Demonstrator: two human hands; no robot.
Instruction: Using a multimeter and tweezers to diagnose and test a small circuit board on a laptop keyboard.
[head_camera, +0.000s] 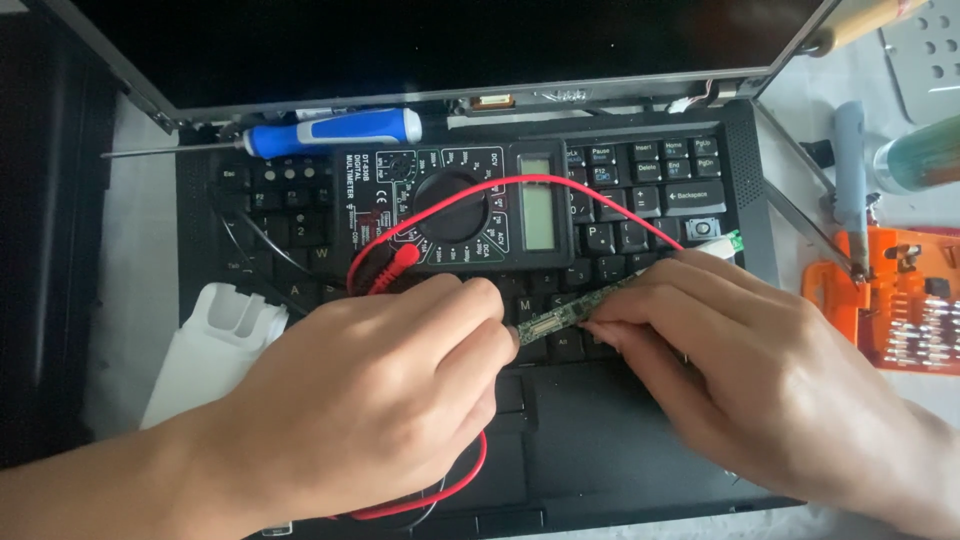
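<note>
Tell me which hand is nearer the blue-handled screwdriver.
Left. The left hand lies below the blue-handled screwdriver, across the multimeter; the right hand is farther off, down toward the right.

One laptop, one multimeter, one circuit strip, one blue-handled screwdriver, one orange bit set, two hands: left hand, right hand.

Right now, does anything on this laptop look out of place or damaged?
Yes. A black multimeter lies on the laptop keyboard, with a blue screwdriver above it. Several keys are missing at the keyboard's upper left. Both hands, left and right, pinch a bare green circuit strip over the keys.
</note>
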